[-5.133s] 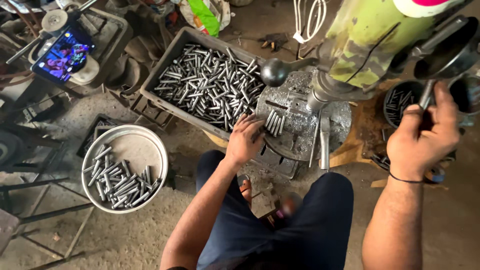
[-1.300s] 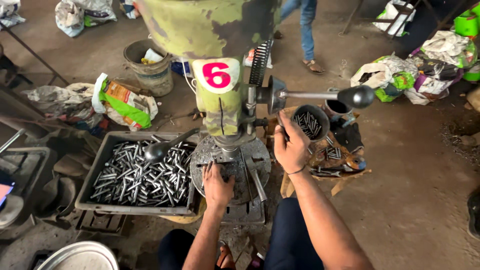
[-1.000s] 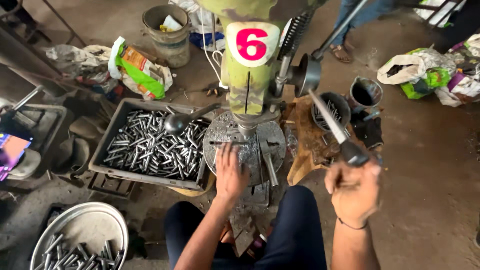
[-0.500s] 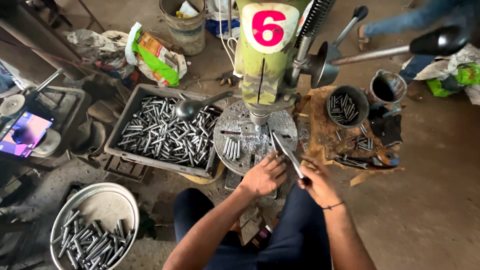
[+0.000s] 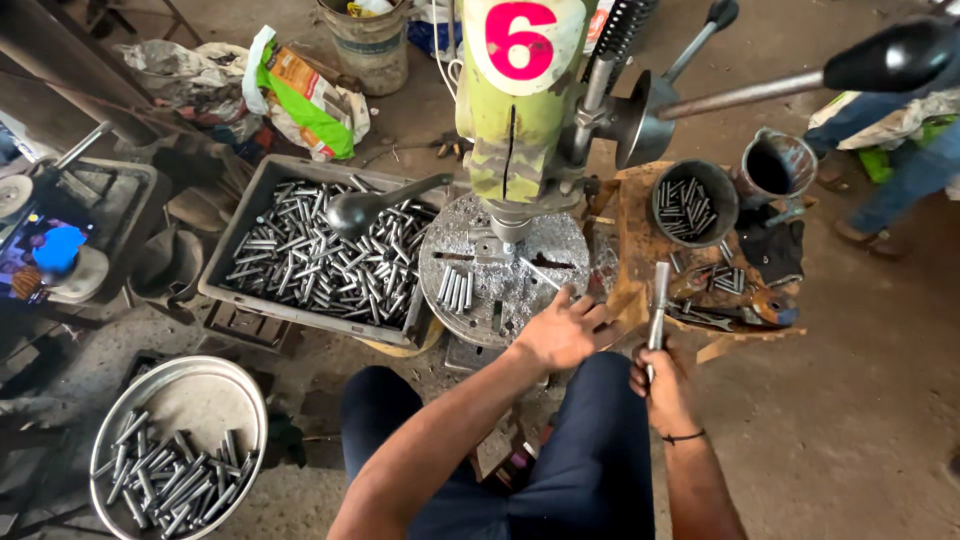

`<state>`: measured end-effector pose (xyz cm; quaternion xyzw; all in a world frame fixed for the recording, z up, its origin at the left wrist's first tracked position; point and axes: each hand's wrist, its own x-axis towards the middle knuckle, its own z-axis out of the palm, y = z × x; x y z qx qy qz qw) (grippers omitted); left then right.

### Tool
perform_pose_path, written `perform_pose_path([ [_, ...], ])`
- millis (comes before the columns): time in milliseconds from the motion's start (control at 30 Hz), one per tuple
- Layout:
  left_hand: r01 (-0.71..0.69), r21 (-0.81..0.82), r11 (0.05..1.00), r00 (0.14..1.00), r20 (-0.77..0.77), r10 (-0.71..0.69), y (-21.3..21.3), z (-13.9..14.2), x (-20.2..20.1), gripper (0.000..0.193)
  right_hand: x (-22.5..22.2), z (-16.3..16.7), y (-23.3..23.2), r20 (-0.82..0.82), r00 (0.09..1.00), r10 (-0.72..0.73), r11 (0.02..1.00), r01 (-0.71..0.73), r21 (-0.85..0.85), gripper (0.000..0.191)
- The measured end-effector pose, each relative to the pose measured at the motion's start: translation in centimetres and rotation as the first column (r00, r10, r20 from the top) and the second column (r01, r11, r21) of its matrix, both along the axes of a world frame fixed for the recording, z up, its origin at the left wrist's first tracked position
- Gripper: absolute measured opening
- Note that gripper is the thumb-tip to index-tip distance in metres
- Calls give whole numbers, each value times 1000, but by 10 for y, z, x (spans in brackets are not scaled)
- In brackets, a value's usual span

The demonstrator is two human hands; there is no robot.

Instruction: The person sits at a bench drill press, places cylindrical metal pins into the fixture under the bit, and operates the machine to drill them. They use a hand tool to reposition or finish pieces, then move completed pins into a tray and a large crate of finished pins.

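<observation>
Right hand [image 5: 665, 385]: clenched around a metal rod [image 5: 658, 300], held upright beside the wooden block [image 5: 640, 215]. Left hand [image 5: 565, 330]: fingers loosely spread, holding nothing, resting at the edge of the round drill-press table [image 5: 470, 255] near loose pins [image 5: 455, 288].

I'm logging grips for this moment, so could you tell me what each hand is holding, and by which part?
The right hand grips a metal rod by its lower end. The left hand holds nothing.
</observation>
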<state>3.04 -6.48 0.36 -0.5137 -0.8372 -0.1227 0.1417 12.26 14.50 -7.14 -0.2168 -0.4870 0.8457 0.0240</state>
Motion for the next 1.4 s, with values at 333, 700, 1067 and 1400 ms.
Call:
perform_pose_path([
  [333, -393, -112, 913, 919, -72, 387, 59, 19, -45, 38, -37, -9, -19, -335, 922, -194, 629, 379, 679, 32],
  [700, -460, -125, 879, 888, -39, 459, 52, 15, -55, 22, -52, -42, -9, -323, 919, 226, 427, 205, 881, 45],
  [1067, -424, -142, 895, 904, -1, 428, 41, -3, -65, 20, -63, -40, -1, 8, 974, -225, 967, 224, -124, 21],
  [1400, -529, -79, 845, 846, -124, 519, 36, -16, -68, 22, -58, -61, -27, -83, 992, 96, 892, -49, 449, 35],
])
